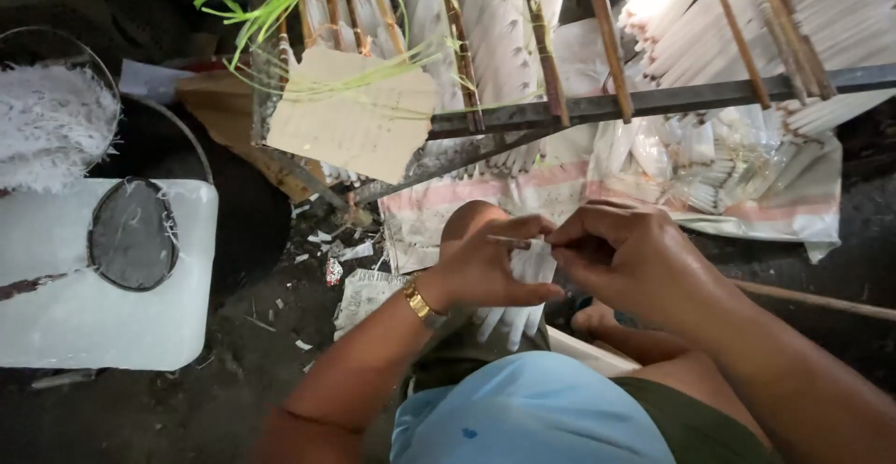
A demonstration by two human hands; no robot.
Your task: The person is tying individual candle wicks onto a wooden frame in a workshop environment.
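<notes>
White feathers (523, 273), a small bundle, sat clamped in left hand (485, 263) over the lap; right hand (625, 259) pinched together on thin stick (511, 240). Loose grip could have spilled feathers onto dirty floor (261, 352).

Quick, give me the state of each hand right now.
Left hand: closed around a bunch of white feathers, thumb and finger pinching a thin stick.
Right hand: fingers pinched shut at the end of that thin stick.
</notes>
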